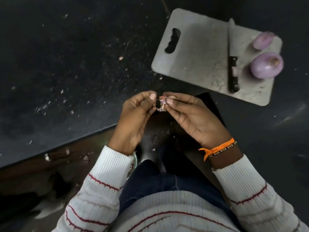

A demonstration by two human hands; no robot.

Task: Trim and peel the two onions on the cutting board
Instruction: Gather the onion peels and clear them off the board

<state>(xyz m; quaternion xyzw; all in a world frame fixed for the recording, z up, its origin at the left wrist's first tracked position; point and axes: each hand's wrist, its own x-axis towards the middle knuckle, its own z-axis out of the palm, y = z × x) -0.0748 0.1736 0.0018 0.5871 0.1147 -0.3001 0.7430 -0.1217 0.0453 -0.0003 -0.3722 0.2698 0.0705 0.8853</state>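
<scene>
Closest to my view, both hands meet over the gap at the counter's edge: my left hand [137,118] and my right hand [192,118] each curl finger and thumb around a small crumpled scrap of pinkish onion skin [161,104], pinching it between them. Nothing else is in either grip.

Well apart from the hands, up and to the right, the grey plastic cutting board [197,64] with its cut-out handle sits on the dark speckled counter [66,64]. Two peeled purple onions rest near its far right edge: the larger onion [265,66] nearer me, the smaller onion [263,41] beyond it. A black-handled kitchen knife [231,59] lies just left of them, apart from both, its long axis running away from me, handle toward me and blade tip pointing off.

Both onions look skinned and trimmed, so I judge the work nearly finished, with only this scrap to discard. My right hand is the nearer one to board, knife and onions.
</scene>
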